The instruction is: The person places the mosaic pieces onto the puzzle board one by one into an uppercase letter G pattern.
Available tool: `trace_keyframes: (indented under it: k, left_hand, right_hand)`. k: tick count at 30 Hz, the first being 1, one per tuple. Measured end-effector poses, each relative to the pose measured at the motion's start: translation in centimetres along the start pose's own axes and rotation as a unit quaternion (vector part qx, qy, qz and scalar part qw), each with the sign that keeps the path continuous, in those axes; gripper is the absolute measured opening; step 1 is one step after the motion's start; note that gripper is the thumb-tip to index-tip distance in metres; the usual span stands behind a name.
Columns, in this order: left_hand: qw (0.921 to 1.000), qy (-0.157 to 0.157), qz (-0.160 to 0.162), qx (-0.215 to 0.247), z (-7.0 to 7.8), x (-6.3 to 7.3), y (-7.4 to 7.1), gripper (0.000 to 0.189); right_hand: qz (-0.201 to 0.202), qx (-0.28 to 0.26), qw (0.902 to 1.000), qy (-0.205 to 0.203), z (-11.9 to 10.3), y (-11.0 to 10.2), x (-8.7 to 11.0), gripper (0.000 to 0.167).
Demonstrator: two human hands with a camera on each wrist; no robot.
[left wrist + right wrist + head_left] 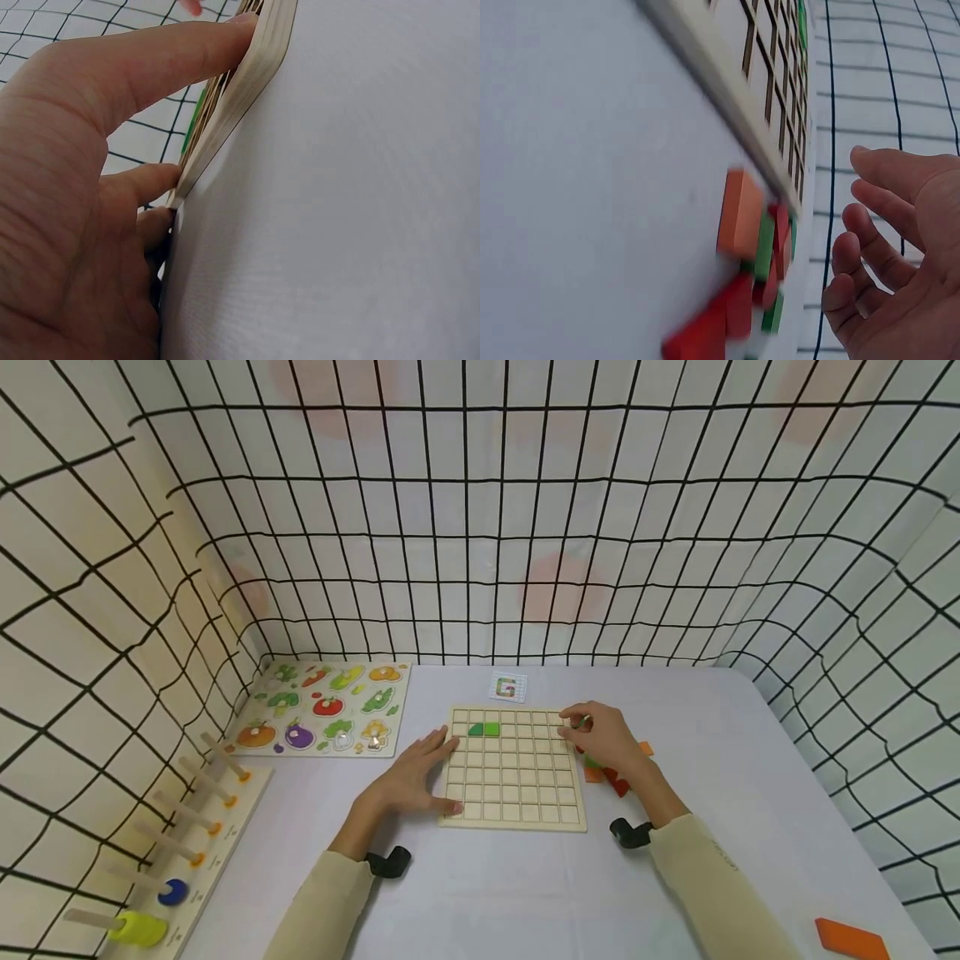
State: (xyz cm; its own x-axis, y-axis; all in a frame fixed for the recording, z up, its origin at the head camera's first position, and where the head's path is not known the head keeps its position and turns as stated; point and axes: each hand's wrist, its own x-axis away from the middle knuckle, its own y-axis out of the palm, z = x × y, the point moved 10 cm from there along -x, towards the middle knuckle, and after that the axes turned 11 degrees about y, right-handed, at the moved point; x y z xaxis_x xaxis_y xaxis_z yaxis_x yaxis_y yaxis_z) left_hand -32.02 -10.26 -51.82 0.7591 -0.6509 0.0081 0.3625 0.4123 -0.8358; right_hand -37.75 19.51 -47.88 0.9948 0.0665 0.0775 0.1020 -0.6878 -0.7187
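Observation:
A pale wooden grid board (517,774) lies on the table. In its upper left, a dark green piece with a curved edge (476,729) sits beside a light green square (491,729). My left hand (411,774) rests at the board's left edge, fingers spread and thumb on the lower left corner. Over the upper right edge hovers my right hand (600,732); in the right wrist view its fingers (862,225) are loosely bent with nothing visible between them. Red, green and orange blocks (739,214) lie below it, beside the board, partly hidden by the hand in the head view.
A small pattern card (509,687) lies behind the board. At the back left is a vegetable puzzle (322,706); a peg stand (213,860) with rings lies along the left. An orange block (851,938) is at the front right. Black netting surrounds the table.

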Motion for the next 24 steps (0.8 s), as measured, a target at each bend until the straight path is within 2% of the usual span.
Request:
trace_keyframes:
  k: [13, 24]
  left_hand:
    - [0.9999, 0.008, 0.008, 0.0, -0.1, 0.0, 0.1, 0.113]
    - [1.0, -0.001, 0.006, 0.002, 0.0, 0.0, 0.1, 0.113]
  right_hand:
    - [0.02, 0.078, 0.9946, 0.065, 7.0, -4.8, 1.6, 0.041]
    - [0.012, 0.092, 0.9945, 0.048, 9.9, -6.5, 2.9, 0.042]
